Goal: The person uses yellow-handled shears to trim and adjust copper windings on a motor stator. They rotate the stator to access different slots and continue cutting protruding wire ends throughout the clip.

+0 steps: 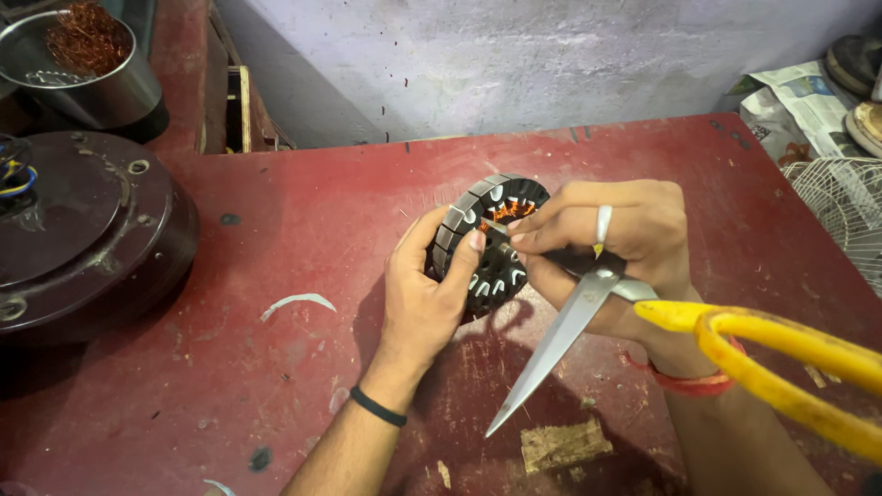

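On the red worktable (294, 230), near its middle, a round motor stator (491, 243) stands tilted on edge, dark laminated ring with slots, a little orange copper winding showing in the upper slots. Left hand (424, 294) closed around the stator's left rim, thumb pressed on its face; black band at the wrist. Right hand (611, 243) closed on a pair of scissors (588, 312) with yellow handles; one blade tip sits in the upper slots by the copper, the other blade points down and left, free above the table. Ring on one right finger, red thread at the wrist. Far left: large dark brown round motor housing (83, 239); behind it a metal pot (92, 78) holding tangled copper wire (87, 37). Right edge: white wire fan guard (845, 211), newspaper (799, 101) behind.
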